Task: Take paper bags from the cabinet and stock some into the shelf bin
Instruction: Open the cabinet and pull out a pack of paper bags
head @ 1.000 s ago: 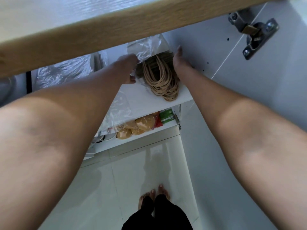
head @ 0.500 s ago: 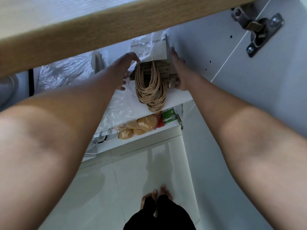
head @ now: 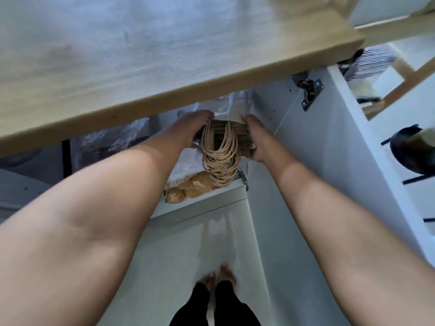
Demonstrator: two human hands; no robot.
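Note:
A stack of brown paper bags [head: 240, 132] with many tan twisted-paper handles [head: 221, 158] hanging down is held between both hands just under the wooden countertop edge, in front of the open cabinet. My left hand [head: 188, 130] grips the stack's left side and my right hand [head: 256, 140] grips its right side. The bag bodies are mostly hidden by the hands and the hanging handles. The shelf bin is not in view.
The wooden countertop [head: 164, 67] overhangs the cabinet. The open white cabinet door [head: 329, 161] with its hinge [head: 308, 90] stands to the right. Below are clear plastic wrapping [head: 186, 170], bagged buns [head: 188, 189] on a lower shelf, and my bare feet [head: 216, 278] on the tiled floor.
Both hands closed on the stack of bags and drew it forward, off the cabinet shelf toward me. The camera tilted up, showing more countertop.

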